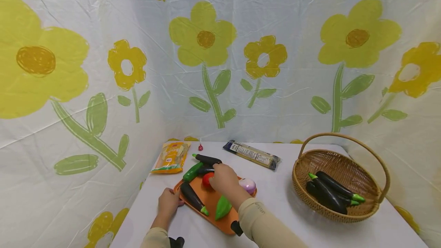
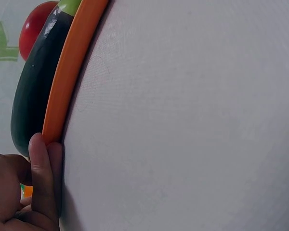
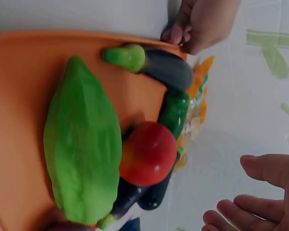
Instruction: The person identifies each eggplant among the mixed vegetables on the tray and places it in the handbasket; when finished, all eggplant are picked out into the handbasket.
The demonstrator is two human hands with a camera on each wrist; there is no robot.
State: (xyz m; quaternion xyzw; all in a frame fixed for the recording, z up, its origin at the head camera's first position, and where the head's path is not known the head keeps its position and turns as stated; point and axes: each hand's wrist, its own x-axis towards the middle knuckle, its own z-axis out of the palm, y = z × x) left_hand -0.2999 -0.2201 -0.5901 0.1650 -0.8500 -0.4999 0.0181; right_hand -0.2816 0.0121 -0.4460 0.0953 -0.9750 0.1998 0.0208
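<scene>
My left hand [image 1: 168, 201] pinches the left corner of an orange tray [image 1: 225, 225], fingers at the rim. Along that rim lies an eggplant [image 2: 36, 89] with a green stem. My right hand [image 1: 225, 183] reaches over the tray; in the right wrist view its thumb and fingers [image 3: 250, 210] are spread apart with nothing between them. Near it are a red tomato [image 3: 149, 153], a ridged green vegetable [image 3: 82, 149] and a dark green cucumber-like vegetable [image 3: 174, 113]. Two more eggplants [image 1: 208, 159] lie at the far side. A purple-and-white onion [image 1: 248, 185] sits at the right edge, partly behind my right hand.
A wicker basket [image 1: 339, 217] with a tall handle stands at the right, holding several eggplants [image 1: 327, 194]. Behind the tray are an orange food packet [image 1: 172, 158], a red lollipop [image 1: 200, 147] and a long dark-ended package [image 1: 253, 154]. Flower-printed cloth encloses the white table.
</scene>
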